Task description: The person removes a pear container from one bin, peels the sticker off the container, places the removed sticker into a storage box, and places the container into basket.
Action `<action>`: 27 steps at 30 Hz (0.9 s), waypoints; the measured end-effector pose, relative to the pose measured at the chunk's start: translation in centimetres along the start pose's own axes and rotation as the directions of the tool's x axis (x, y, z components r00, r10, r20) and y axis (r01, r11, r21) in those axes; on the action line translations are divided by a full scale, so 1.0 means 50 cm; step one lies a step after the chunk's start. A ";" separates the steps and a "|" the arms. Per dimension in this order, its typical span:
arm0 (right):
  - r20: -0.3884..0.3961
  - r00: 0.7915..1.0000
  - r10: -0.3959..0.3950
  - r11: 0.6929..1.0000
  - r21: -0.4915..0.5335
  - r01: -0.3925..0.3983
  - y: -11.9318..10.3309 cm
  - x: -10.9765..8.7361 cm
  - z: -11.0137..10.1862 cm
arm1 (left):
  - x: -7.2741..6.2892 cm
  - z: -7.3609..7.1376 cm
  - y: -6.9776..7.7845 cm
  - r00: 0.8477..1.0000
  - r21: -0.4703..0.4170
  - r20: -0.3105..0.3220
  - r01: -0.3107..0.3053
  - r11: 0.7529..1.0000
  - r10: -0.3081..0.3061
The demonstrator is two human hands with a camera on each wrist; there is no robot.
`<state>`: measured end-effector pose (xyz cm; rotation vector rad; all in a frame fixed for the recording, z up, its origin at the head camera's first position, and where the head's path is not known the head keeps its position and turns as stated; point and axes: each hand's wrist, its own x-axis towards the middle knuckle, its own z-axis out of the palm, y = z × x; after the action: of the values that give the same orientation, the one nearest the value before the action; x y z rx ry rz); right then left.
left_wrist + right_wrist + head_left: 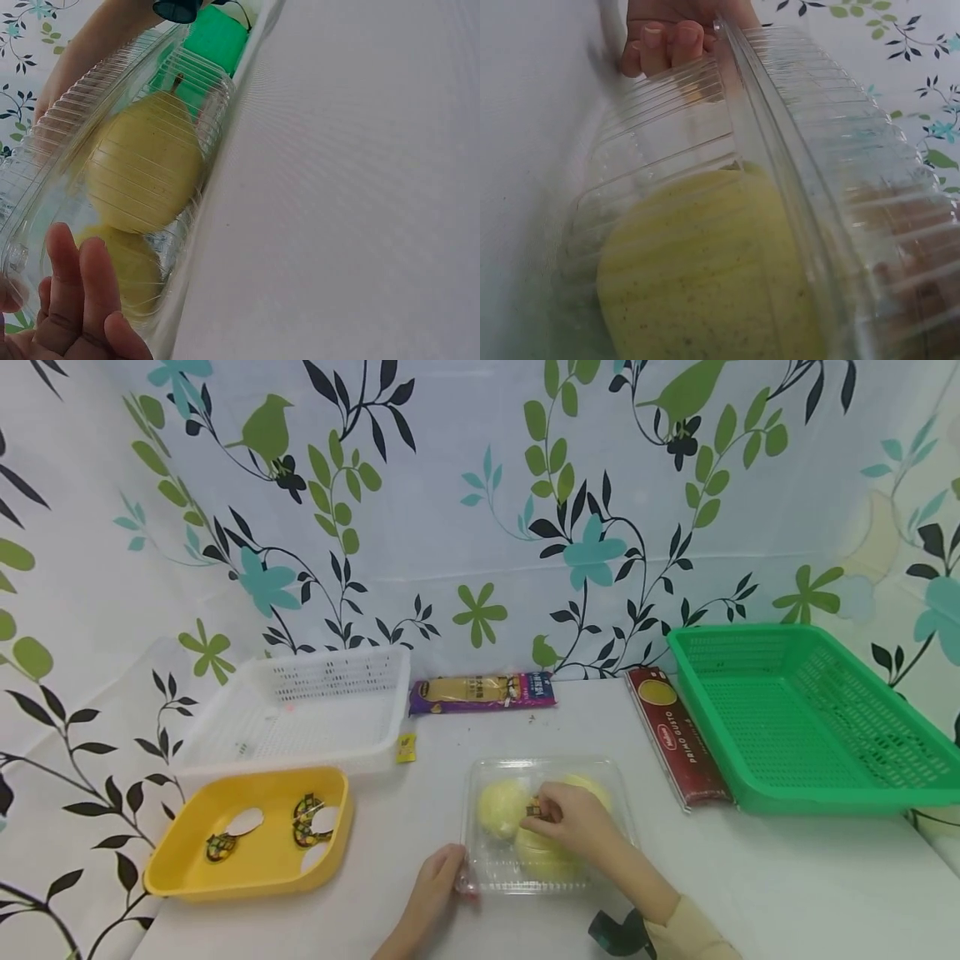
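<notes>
A clear plastic clamshell container (495,881) lies on the table with several pale yellow pears (146,161) inside, its lid down. At the near left corner, my left hand (435,881) holds the container's rim, fingers low at its side in the left wrist view. Over the lid, my right hand (573,818) pinches a small dark-and-yellow patterned label (534,808) between thumb and fingertips. In the right wrist view the right hand's fingers are blurred behind the ribbed lid, and a pear (705,262) fills the front.
A yellow tray (247,881) on the left holds several patterned labels and white ovals. Behind it stands a white basket (322,760), with a small yellow packet (406,747) beside it. A purple packet (483,692) lies at the back. At right are a red box (678,739) and a green basket (832,797).
</notes>
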<state>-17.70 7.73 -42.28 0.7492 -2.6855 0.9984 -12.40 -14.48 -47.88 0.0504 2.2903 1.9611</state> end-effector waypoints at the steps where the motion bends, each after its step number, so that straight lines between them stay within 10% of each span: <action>1: -0.002 1.000 0.001 1.000 -0.006 -0.001 -0.002 0.000 -0.001 | 0.000 0.000 -0.001 1.000 0.000 0.003 -0.004 1.000 0.004; 27: -0.095 0.995 0.015 0.995 -0.093 -0.024 -0.018 0.008 0.001 | 0.000 0.000 0.002 0.999 -0.005 0.024 -0.025 1.000 0.026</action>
<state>-17.59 6.96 -41.69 0.6431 -2.6427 0.8821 -12.42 -14.46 -47.80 0.1023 2.2817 1.9668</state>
